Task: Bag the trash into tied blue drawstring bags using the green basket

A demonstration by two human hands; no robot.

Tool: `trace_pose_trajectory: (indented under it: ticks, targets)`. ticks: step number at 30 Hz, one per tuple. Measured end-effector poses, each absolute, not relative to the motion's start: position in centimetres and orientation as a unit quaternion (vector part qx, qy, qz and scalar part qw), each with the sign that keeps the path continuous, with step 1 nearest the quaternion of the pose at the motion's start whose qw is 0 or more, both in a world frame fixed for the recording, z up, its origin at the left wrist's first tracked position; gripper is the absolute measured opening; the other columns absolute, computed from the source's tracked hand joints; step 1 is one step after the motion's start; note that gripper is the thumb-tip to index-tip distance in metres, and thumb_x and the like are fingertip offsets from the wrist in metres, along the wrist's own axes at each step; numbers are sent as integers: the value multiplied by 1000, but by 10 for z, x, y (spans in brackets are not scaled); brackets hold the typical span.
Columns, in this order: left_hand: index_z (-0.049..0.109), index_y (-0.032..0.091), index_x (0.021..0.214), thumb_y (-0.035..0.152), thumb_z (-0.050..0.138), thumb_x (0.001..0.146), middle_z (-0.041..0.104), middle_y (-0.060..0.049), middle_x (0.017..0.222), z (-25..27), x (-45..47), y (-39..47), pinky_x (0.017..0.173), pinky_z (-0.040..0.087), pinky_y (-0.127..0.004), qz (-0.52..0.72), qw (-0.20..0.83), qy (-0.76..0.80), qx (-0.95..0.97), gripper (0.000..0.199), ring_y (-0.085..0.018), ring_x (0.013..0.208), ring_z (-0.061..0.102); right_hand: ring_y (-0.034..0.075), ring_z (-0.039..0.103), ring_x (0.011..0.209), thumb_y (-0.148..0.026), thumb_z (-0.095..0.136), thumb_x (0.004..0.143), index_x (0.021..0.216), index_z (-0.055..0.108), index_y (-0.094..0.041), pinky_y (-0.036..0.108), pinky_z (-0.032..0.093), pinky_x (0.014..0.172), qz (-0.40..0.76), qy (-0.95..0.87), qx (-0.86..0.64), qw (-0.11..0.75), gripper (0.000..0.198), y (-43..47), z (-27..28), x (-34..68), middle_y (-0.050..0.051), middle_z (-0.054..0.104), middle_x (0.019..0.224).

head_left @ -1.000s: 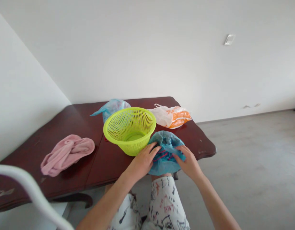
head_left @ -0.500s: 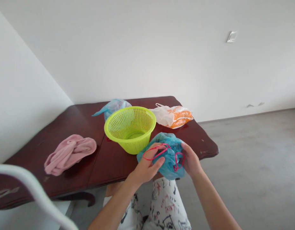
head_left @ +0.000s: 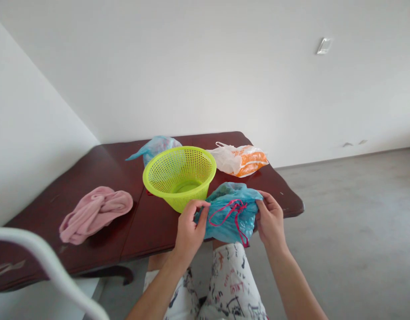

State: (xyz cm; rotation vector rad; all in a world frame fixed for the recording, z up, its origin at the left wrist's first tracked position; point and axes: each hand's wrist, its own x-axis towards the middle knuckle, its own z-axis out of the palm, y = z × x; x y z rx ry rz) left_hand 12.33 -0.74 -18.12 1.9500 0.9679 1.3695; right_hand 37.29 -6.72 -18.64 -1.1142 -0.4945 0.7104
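A crinkled blue plastic bag (head_left: 224, 222) with a pink drawstring (head_left: 233, 208) is stretched between my two hands at the table's front edge. My left hand (head_left: 190, 229) pinches the bag's left side between thumb and fingers. On the opposite side, my right hand (head_left: 270, 218) grips its edge. What the bag contains cannot be made out. Just behind it, to the left, stands a lime-green plastic basket (head_left: 178, 195) with perforated walls and nothing visible inside.
On the dark red wooden table (head_left: 138, 231) lie a folded pink cloth (head_left: 94, 213), a second blue bag (head_left: 158, 146) behind the basket, and a white and orange plastic bag (head_left: 248, 161). A white curved rail (head_left: 41, 253) crosses the lower left. Walls border the table behind and left.
My left hand has shifted left from over the bag to its side, and the bag is spread wider. The pink drawstring now lies across its front.
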Motion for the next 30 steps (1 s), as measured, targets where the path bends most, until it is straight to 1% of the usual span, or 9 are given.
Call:
trace_pose_trajectory:
  ticks: [7, 11, 14, 17, 21, 24, 25, 28, 30]
  targets:
    - [75, 26, 125, 22, 59, 119, 75, -9, 121, -164, 102, -40, 105, 61, -43, 544, 169, 319, 758, 17, -28, 115, 74, 18, 70, 69, -56, 102, 87, 111, 79, -27, 29, 58, 62, 374, -213, -486, 761, 45, -65, -174, 365, 0, 82, 93]
    - [73, 27, 136, 34, 75, 114, 81, -11, 128, -151, 120, -47, 108, 61, -51, 403, 162, 277, 857, 23, -33, 120, 76, 19, 71, 67, -56, 103, 86, 112, 76, -28, 31, 61, 62, 419, -238, -471, 739, 46, -63, -166, 353, -1, 81, 90]
    - [77, 28, 124, 36, 75, 117, 83, -9, 118, -152, 133, -37, 102, 61, -48, 353, 174, 293, 872, 11, -32, 113, 78, 20, 73, 68, -54, 106, 82, 111, 77, -28, 31, 63, 63, 449, -251, -456, 726, 49, -61, -163, 351, 0, 82, 91]
    - [77, 27, 117, 30, 67, 122, 80, -7, 113, -158, 130, -27, 101, 61, -42, 418, 218, 292, 832, 12, -27, 109, 78, 21, 74, 69, -56, 108, 79, 108, 78, -27, 31, 62, 61, 451, -252, -464, 720, 51, -56, -163, 361, 1, 83, 91]
    - [74, 26, 120, 31, 67, 122, 75, -6, 114, -166, 115, -26, 100, 61, -36, 571, 257, 311, 715, 9, -23, 108, 74, 14, 60, 55, -59, 114, 68, 103, 78, -24, 24, 48, 48, 432, -219, -493, 723, 61, -48, -172, 386, -2, 76, 76]
    - [71, 25, 123, 37, 65, 124, 74, -5, 113, -167, 113, -33, 91, 59, -31, 612, 336, 320, 640, 13, -21, 101, 72, 8, 34, 43, -64, 115, 62, 101, 76, -23, 21, 25, 39, 449, -200, -511, 705, 68, -44, -181, 395, -12, 50, 54]
    - [70, 25, 123, 40, 63, 125, 73, -5, 111, -166, 114, -36, 88, 59, -30, 612, 360, 318, 629, 16, -20, 99, 72, 8, 32, 43, -64, 114, 64, 102, 76, -24, 21, 23, 39, 452, -202, -513, 701, 67, -45, -184, 395, -13, 46, 54]
    - [68, 24, 115, 42, 65, 123, 70, -6, 108, -160, 114, -41, 90, 56, -33, 567, 383, 303, 663, 20, -21, 100, 69, 14, 55, 58, -60, 102, 83, 121, 73, -26, 26, 45, 50, 375, -265, -520, 720, 59, -57, -184, 383, -4, 70, 82]
    - [65, 24, 104, 41, 70, 120, 68, -5, 104, -156, 112, -42, 90, 54, -34, 521, 381, 287, 708, 24, -22, 98, 66, 23, 74, 90, -53, 91, 96, 138, 70, -28, 37, 62, 73, 208, -361, -546, 727, 53, -73, -179, 370, 8, 78, 121]
